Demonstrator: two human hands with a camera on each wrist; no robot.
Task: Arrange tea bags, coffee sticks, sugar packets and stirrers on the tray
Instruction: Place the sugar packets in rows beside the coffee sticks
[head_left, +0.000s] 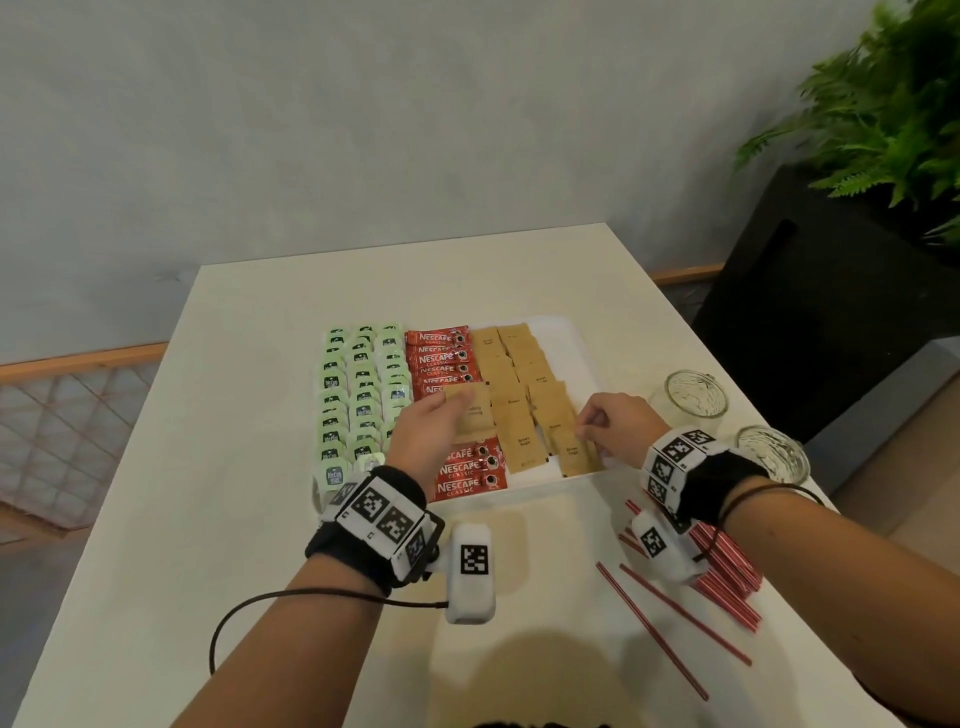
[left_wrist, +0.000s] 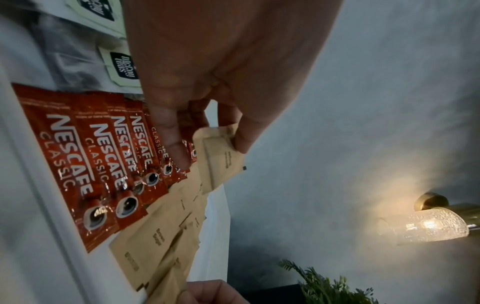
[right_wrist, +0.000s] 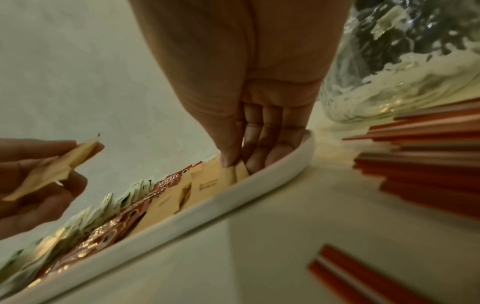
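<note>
Left hand (head_left: 423, 434) pinches one sugar packet (head_left: 474, 410); right hand (head_left: 618, 423) pinches another packet (head_left: 574, 452) on tray (head_left: 571, 338); two glasses (head_left: 693, 392) beyond.

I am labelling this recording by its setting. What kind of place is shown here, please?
Probably a cafe, hotel or office refreshment corner, though I cannot be sure: a white tray of tea bags, coffee sticks and sugar packets, glass cups, and a potted fern.
</note>
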